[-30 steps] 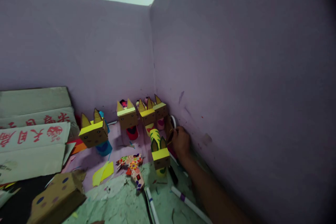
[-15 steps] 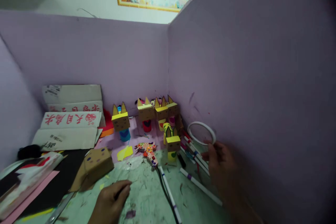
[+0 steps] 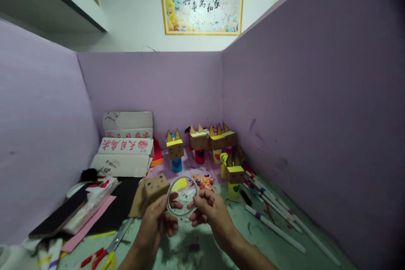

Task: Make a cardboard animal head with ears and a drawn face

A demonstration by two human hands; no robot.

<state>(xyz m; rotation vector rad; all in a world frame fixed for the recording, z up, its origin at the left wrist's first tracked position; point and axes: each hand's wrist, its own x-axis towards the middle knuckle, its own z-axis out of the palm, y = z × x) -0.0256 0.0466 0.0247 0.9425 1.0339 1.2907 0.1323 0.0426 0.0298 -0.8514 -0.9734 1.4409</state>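
Above the middle of the table I hold a thin white ring, which looks like a narrow roll of tape (image 3: pixel 168 206), upright between both hands. My left hand (image 3: pixel 156 217) grips its left side, with a fingertip showing through the hole. On the opposite rim, my right hand (image 3: pixel 211 211) pinches the roll between thumb and fingers. Just behind it lie a yellow paper scrap (image 3: pixel 181 184) and a colourful patterned piece (image 3: pixel 205 180), partly covered by the ring and hand. A spotted cardboard box (image 3: pixel 157 186) sits beyond my left hand.
Several cardboard-headed figures with pointed ears, one in blue (image 3: pixel 176 164), stand at the back. White markers (image 3: pixel 275 228) lie along the right wall. Scissors (image 3: pixel 118 236), black paper (image 3: pixel 110 206) and a folded carton (image 3: pixel 126 145) are on the left. Purple partitions (image 3: pixel 152 84) surround the table.
The roll of tape has come from the right wall to the middle in my right hand. My left hand has risen from the table and taken hold of it. The view has shifted.
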